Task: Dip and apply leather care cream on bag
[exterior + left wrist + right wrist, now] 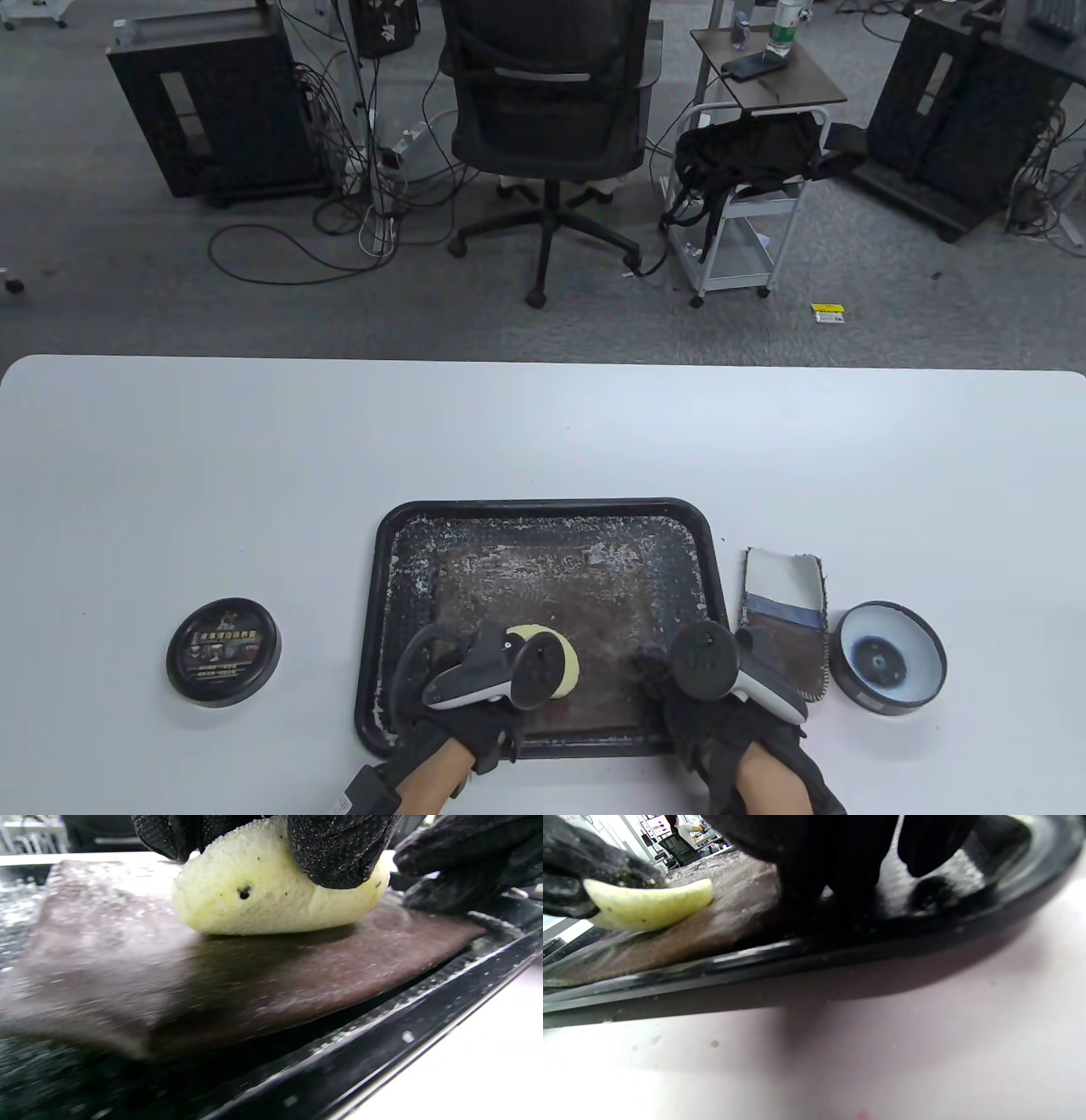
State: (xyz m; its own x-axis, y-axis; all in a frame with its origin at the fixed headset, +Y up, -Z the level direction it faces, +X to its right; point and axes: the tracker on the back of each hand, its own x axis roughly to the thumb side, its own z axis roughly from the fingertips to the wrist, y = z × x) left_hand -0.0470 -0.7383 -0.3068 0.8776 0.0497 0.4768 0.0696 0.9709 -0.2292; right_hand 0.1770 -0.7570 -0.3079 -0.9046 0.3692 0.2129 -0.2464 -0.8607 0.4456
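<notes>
Brown leather bag (127, 976) lies flat in the black tray (543, 511) at the near middle of the desk (254, 458), its surface filmed with pale residue. Left hand (475, 679): fingers (339, 853) curled over and pinching the yellow sponge (263, 895), whose underside is pressed to the bag's near part. Right hand (721, 688): fingertips (835, 870) down on the bag's near-right corner inside the tray rim, apparently steadying it; whether they are straight or curled cannot be told from these views. Judged step: application, cream being worked in, not dipping. The open cream tin (887, 669) sits right of the tray, its lid (223, 652) well apart on the left, a folded cloth (785, 620) between tray and tin. Next move probably calls for strokes toward the far side, where the leather lies uncovered, or a re-dip once the sponge runs dry; a re-dip means crossing over the right hand and the cloth. Room: the tray rim sits close on the near side, so travel runs mainly away and leftward.
</notes>
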